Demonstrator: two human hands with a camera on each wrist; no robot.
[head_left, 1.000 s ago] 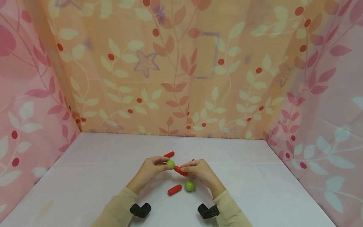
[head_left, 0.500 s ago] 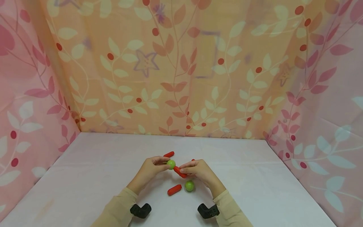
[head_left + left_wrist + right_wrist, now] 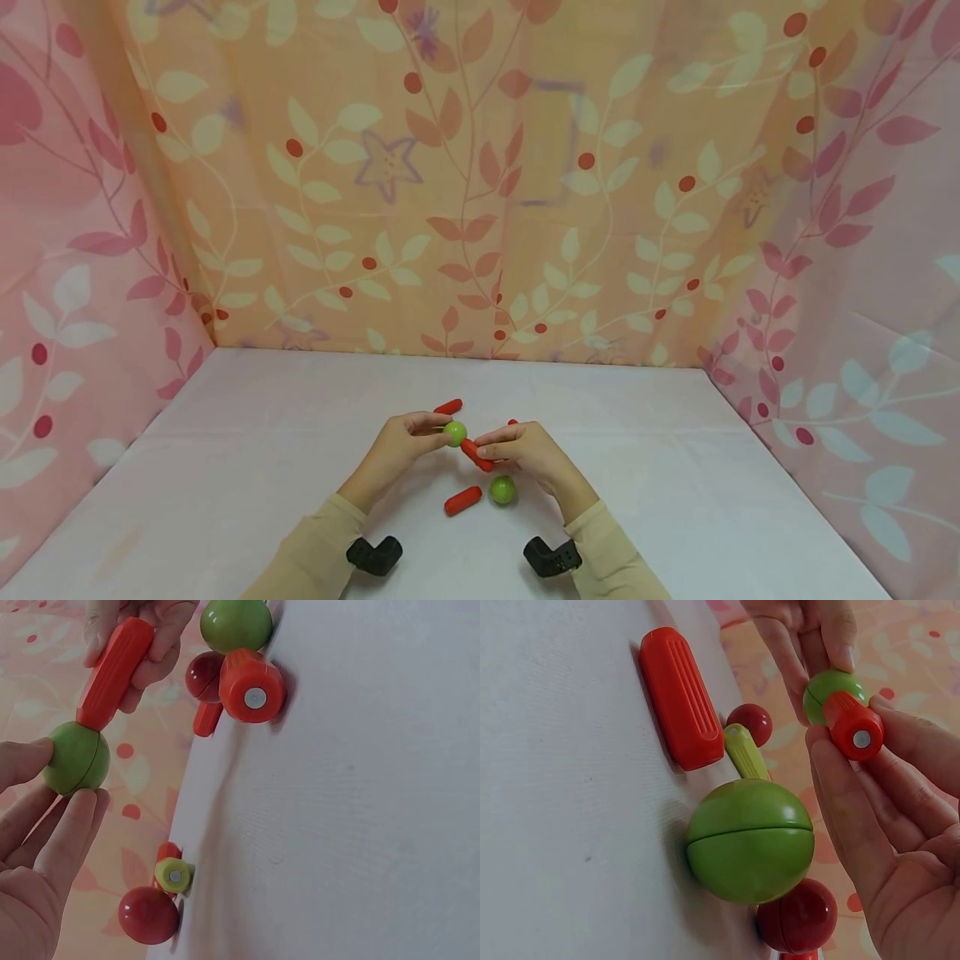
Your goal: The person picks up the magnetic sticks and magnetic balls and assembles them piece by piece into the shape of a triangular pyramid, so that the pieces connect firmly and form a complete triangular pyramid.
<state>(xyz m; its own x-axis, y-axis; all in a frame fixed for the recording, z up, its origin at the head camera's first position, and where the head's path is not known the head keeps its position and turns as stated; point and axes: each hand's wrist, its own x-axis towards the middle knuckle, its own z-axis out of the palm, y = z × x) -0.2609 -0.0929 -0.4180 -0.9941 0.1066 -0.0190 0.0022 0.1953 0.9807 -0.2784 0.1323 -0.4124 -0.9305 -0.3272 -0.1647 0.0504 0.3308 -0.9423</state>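
In the head view my left hand pinches a green ball between thumb and fingertips. My right hand pinches a red ridged rod. One end of the rod touches the ball, as the left wrist view shows with this ball and rod. The rod's other end carries a round silvery disc, visible in the right wrist view on the red rod. Both pieces are held above the white table. Below the hands lie another red rod and a second green ball.
Beyond the hands, another red rod lies on the white table. A yellow-green rod and dark red balls, one nearer and one farther, show in the right wrist view. Floral cloth walls the back and sides.
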